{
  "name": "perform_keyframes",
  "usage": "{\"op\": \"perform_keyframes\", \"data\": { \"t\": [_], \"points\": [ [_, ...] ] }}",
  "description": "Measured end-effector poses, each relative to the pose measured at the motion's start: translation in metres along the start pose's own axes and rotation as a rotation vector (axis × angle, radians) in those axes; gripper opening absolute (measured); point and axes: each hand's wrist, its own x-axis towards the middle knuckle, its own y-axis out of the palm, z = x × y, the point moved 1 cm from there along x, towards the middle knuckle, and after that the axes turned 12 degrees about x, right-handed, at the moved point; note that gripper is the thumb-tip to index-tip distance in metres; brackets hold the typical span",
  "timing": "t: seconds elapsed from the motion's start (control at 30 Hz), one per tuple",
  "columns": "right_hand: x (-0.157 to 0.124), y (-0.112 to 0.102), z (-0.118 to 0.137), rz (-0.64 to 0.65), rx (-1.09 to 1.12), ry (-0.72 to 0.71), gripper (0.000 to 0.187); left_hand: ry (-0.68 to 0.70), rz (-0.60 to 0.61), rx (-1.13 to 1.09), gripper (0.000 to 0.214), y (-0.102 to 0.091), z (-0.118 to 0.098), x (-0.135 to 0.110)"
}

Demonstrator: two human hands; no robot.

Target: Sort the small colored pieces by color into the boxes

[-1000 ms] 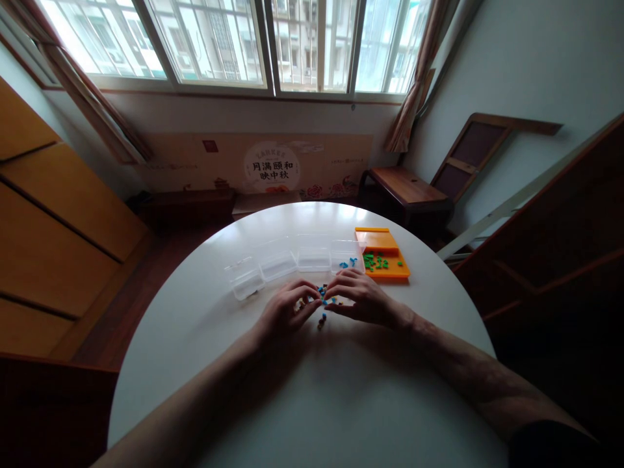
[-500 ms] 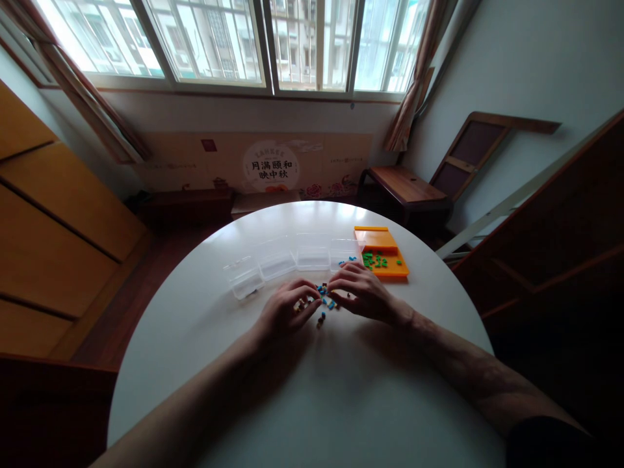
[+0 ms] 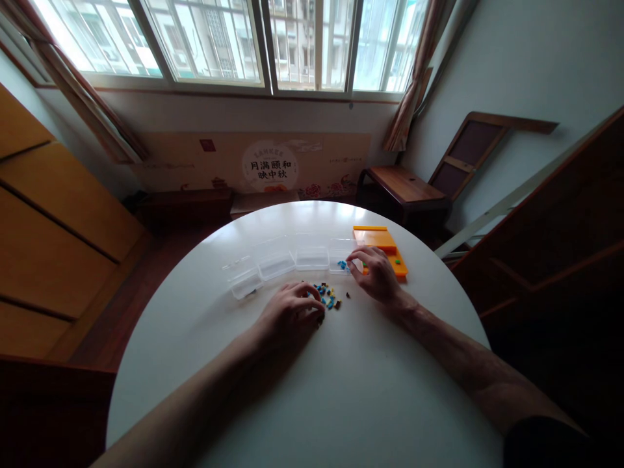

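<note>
The right hand was at the right side of the rightmost clear box, thumb and forefinger close together by the blue pieces inside. The left hand curled low beside the mixed pile on the worktop, thumb and forefinger bent toward each other. At that size I could not tell whether either grip pinched a piece. A slip of the right fingertips near the box's wall could have dropped something outside, or into the neighbouring orange tray among the green pieces. A careless sweep of the left fingers could have scattered the loose pile.
</note>
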Motion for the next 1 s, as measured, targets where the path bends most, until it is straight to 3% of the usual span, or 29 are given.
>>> {"op": "perform_keyframes", "data": {
  "t": [0.3,0.47,0.63,1.0],
  "points": [
    [0.001,-0.001,0.016,0.043,0.112,-0.095,0.008,-0.008,-0.015,0.012,0.011,0.002,-0.001,0.001],
    [0.000,0.000,0.037,0.209,0.244,-0.312,0.004,-0.064,-0.105,-0.114,0.013,0.001,0.001,0.004],
    [-0.003,0.007,0.044,0.330,0.270,-0.434,0.010,-0.124,-0.114,-0.279,0.017,-0.003,0.002,0.008],
    [-0.003,0.010,0.048,0.292,0.276,-0.531,0.006,-0.115,-0.135,-0.289,0.016,-0.006,-0.002,0.008]
  ]
}}
